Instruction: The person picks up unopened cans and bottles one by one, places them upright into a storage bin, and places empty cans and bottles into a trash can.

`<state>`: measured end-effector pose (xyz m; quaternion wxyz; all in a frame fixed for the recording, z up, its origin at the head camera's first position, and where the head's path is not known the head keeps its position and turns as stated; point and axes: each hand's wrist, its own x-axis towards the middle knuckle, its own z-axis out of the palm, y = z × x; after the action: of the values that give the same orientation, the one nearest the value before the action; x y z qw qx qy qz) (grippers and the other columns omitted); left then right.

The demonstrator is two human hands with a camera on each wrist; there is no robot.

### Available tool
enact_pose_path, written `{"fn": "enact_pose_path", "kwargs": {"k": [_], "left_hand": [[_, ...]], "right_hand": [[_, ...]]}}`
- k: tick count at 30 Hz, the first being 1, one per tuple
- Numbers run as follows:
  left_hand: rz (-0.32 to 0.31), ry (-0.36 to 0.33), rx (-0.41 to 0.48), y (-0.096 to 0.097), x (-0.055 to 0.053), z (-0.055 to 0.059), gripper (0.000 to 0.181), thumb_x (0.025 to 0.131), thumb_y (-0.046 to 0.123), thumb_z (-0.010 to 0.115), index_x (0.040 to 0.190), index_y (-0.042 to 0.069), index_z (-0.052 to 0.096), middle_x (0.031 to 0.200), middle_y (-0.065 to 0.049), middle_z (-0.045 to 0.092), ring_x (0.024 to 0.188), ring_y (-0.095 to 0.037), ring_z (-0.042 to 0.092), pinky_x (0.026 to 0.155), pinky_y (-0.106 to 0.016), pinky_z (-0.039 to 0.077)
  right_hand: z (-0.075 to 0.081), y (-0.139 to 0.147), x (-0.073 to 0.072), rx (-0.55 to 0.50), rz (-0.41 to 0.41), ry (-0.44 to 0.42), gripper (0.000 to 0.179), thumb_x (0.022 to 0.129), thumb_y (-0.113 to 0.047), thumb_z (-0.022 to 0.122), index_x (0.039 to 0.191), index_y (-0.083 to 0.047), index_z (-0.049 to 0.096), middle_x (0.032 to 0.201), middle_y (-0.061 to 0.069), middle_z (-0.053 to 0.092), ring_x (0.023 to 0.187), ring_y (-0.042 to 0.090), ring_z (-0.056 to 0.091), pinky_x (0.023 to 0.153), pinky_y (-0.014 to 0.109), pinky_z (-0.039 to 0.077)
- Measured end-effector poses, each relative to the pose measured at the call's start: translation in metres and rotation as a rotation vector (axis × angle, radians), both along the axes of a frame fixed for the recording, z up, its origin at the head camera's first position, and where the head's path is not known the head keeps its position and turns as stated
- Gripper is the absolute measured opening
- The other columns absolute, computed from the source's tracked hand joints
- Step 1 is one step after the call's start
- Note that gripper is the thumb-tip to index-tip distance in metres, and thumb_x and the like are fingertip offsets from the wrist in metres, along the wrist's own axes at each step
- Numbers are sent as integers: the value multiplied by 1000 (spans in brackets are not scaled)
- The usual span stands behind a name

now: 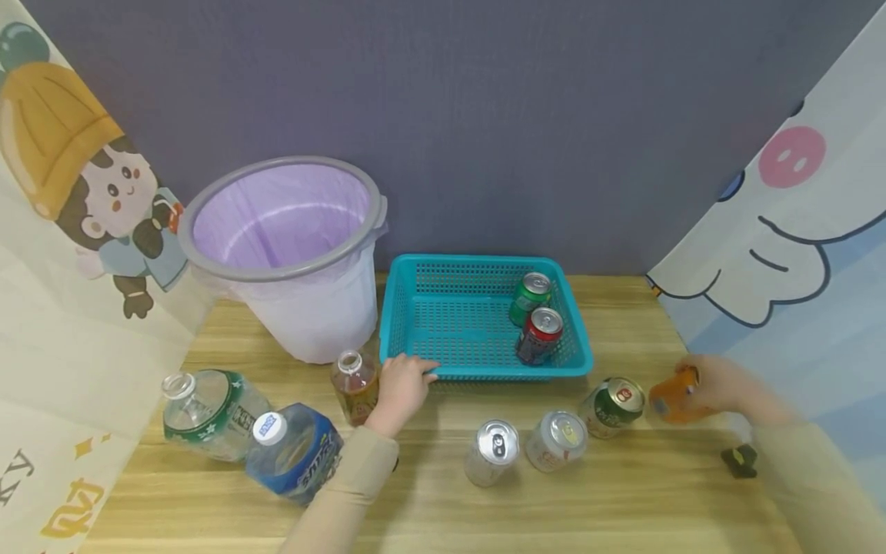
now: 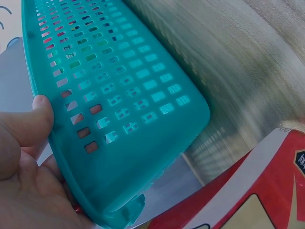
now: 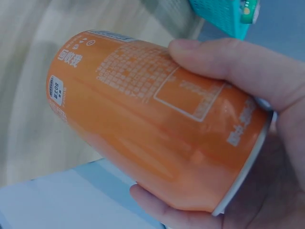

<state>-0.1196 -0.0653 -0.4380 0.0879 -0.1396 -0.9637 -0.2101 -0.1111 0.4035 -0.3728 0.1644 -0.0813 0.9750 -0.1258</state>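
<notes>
An orange drink can (image 3: 143, 124) is gripped by my right hand (image 1: 720, 388), tilted on its side, at the right of the table in the head view. My left hand (image 1: 404, 388) holds the near left rim of a teal plastic basket (image 2: 119, 181), its thumb on one side of the rim and fingers on the other in the left wrist view. Inside the basket, at its right end, stand a green can (image 1: 530, 298) and a dark red can (image 1: 539, 336). A green and white can (image 1: 612, 408) stands just left of the orange one.
Two pale cans (image 1: 492, 452) stand in front of the basket. A bottle with brown liquid (image 1: 356, 388) is beside my left hand. Farther left are a green-labelled bottle (image 1: 214, 412) and a blue-labelled bottle (image 1: 294, 454). Behind them stands a lined bin (image 1: 318, 308).
</notes>
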Motion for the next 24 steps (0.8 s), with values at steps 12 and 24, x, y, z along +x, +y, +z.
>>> {"fn": "enact_pose_path", "kwargs": {"k": [12, 24], "left_hand": [[-3, -18, 3, 0, 1, -3, 20, 81, 21, 72, 101, 18, 76, 88, -3, 73, 80, -23, 61, 70, -35, 43], [-9, 34, 7, -1, -1, -5, 20, 80, 21, 73, 100, 17, 76, 85, -4, 72, 78, -23, 61, 69, -36, 43]], "right_hand": [[36, -25, -21, 9, 88, 82, 53, 62, -19, 80, 102, 11, 60, 82, 12, 65, 67, 18, 55, 55, 29, 44], [70, -72, -41, 29, 148, 163, 59, 63, -26, 83, 107, 7, 62, 87, 11, 66, 68, 17, 55, 55, 28, 45]]}}
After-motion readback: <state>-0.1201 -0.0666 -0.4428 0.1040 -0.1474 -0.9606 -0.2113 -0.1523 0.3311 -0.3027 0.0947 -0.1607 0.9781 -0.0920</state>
